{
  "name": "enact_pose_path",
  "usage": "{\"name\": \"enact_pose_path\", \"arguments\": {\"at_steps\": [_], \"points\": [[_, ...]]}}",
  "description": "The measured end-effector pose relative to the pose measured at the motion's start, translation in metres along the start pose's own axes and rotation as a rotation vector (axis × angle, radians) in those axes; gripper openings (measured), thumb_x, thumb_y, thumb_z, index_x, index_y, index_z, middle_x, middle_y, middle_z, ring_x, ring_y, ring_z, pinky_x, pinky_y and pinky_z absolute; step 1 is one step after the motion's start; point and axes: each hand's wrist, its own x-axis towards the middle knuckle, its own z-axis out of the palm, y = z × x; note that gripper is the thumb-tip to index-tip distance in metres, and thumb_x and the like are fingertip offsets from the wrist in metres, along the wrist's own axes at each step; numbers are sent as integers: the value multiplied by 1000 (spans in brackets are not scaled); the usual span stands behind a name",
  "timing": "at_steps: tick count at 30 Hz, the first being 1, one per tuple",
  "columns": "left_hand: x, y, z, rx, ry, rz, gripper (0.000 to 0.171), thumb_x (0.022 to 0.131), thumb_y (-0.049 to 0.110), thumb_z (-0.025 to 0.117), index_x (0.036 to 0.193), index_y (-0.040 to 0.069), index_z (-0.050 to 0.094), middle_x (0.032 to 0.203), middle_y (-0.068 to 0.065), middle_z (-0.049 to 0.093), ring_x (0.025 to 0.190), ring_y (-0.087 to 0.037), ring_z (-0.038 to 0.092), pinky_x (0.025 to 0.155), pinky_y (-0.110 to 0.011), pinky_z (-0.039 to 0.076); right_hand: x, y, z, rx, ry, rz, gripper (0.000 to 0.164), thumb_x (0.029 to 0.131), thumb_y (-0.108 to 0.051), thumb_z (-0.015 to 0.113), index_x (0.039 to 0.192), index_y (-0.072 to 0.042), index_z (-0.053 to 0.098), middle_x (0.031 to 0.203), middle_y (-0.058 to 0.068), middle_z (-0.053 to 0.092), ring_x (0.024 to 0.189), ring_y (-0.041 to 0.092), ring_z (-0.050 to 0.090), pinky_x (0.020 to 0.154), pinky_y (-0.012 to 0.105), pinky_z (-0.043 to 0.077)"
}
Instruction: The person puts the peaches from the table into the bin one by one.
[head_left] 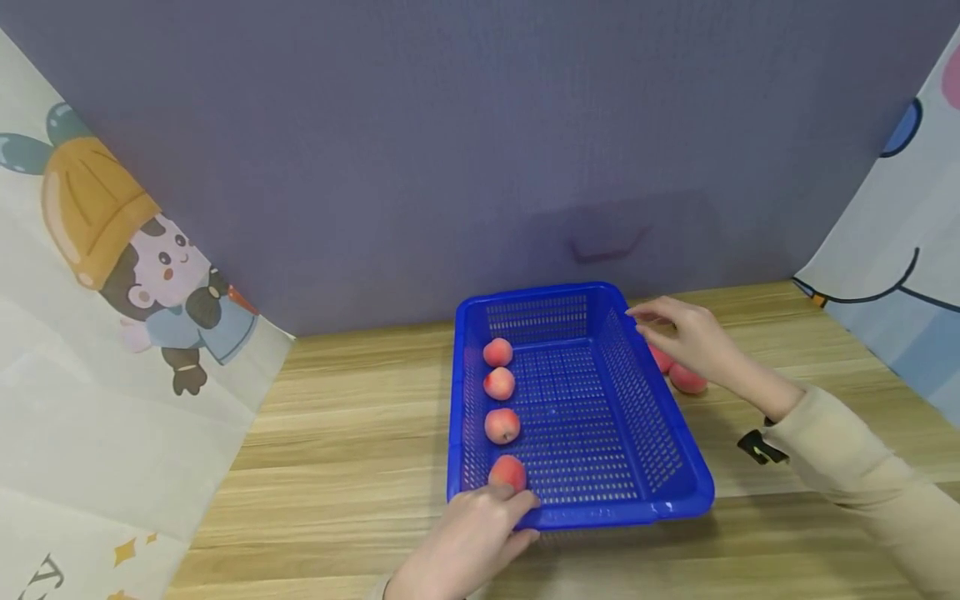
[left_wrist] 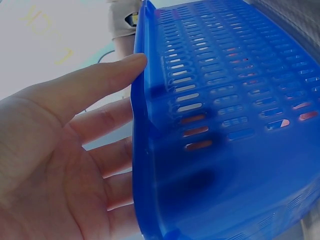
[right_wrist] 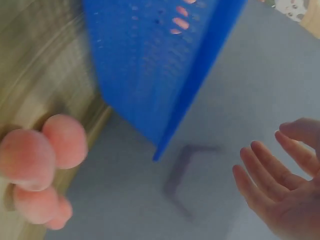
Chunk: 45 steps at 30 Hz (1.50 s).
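A blue plastic basket (head_left: 570, 517) with slotted walls stands on the table. Several peaches (head_left: 502, 426) lie in a row along its left inner side. My left hand (head_left: 468, 533) grips the near rim at the left corner, fingers over the edge and thumb outside, overlapping the nearest peach (head_left: 507, 472). In the left wrist view the thumb (left_wrist: 110, 75) presses against the rim. My right hand (head_left: 686, 333) hovers by the right rim, holding nothing; the right wrist view shows its fingers (right_wrist: 270, 175) spread and apart from the basket.
More peaches (head_left: 687, 379) sit on the wooden table (head_left: 360, 433) right of the basket, partly hidden by the right hand; the right wrist view shows them clustered (right_wrist: 27, 157). A grey panel (head_left: 375, 167) rises behind, and cartoon-printed sheets (head_left: 75, 350) flank both sides.
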Motion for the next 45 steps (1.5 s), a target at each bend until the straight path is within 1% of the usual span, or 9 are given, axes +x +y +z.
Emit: {"name": "enact_pose_path", "arguments": {"at_steps": [9,13,20,24,28,30,34,40,45], "points": [[0,0,0,-8,-11,-2,15,75,31,67,79,19,58,65,10,49,56,1,48,47,-16,35,-17,23,-2,-46,-34,67,23,76,4,61,99,3,61,93,17,61,84,29,57,67,40,44],[0,0,0,-13,-21,-8,15,76,31,66,80,19,58,65,10,49,56,1,48,47,-17,35,-24,33,-1,-36,-57,97,24,76,4,61,100,6,59,95,21,60,86,35,57,71,45,44],[0,0,0,-3,1,-1,16,74,31,67,79,19,57,64,10,49,56,0,49,47,-17,35,-34,48,0,-53,-161,155,29,76,0,60,104,8,56,99,27,58,88,41,55,71,51,44],[0,-1,0,-4,9,5,16,74,31,67,79,19,57,64,10,48,55,0,48,47,-16,35,-40,58,4,-81,-171,125,30,73,0,64,101,6,58,94,21,60,81,31,57,66,43,45],[0,-1,0,-1,8,0,17,74,31,68,78,19,56,64,10,48,55,0,48,47,-17,35,-44,66,9,-101,-145,77,31,68,1,67,99,4,61,83,11,61,72,19,53,59,34,43],[0,0,0,1,4,-3,16,74,31,68,78,19,57,64,10,48,55,0,48,47,-17,35,-46,69,11,-92,-151,85,32,68,0,67,99,4,61,82,11,61,72,20,53,60,35,44],[0,0,0,-1,-4,-6,16,74,31,67,80,19,57,65,10,49,56,0,49,48,-17,36,-50,74,12,-69,-187,116,33,70,0,67,101,7,59,89,18,61,78,29,56,65,43,44],[0,-1,0,2,3,-1,16,75,32,67,80,19,57,64,11,48,56,0,48,47,-17,35,-56,80,15,-83,-212,138,33,70,-1,68,100,8,59,92,20,59,75,27,50,62,39,40],[-1,-1,0,12,12,4,17,74,32,67,79,19,57,64,10,48,55,-1,49,47,-18,36,-59,85,18,-63,-207,98,31,70,1,68,98,9,59,91,21,58,77,28,53,62,37,43]]}}
